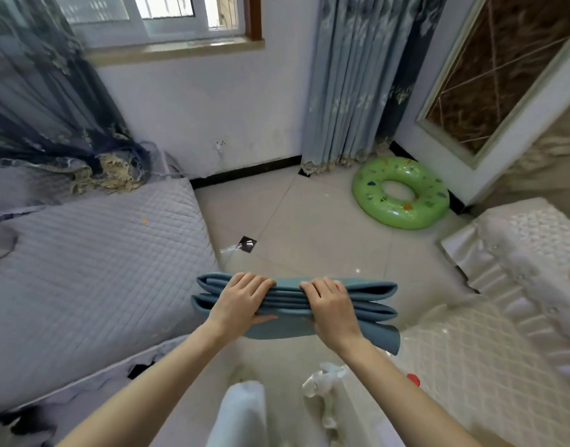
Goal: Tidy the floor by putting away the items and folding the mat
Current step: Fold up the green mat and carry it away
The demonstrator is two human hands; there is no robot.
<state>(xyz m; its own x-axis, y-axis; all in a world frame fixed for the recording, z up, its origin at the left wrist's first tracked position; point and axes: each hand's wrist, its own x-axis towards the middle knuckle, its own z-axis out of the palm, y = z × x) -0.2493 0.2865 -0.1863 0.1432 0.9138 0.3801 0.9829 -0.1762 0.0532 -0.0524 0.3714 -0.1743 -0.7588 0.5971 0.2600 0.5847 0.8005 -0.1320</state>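
- The blue mat (367, 309) is already folded into a thick bundle of several layers, held up off the tiled floor (309, 214) in front of the person, at about 12 o'clock from their body.
- The left hand (241, 298) grips the bundle toward its 9 o'clock end, fingers curled over the top fold, thumb tucked underneath.
- The right hand (330, 304) grips it just beside the left, a little toward 3 o'clock, fingers wrapped over the top in the same way.
- The mat looks soft and springy: the folds bulge open in rounded loops at both ends, and one loose flap droops at 4 o'clock below the right wrist.
- I judge it light, but apt to spring apart if the squeeze slackens.
- The best hold seems to be across the whole stack near the middle, pinching every layer together, as both hands do.
- The drooping flap could want tucking in.
- A green swim ring (401, 192) lies on the floor at 1 o'clock, near the curtain (351, 79).
- A quilted grey bed (93, 253) stands at 9 o'clock.
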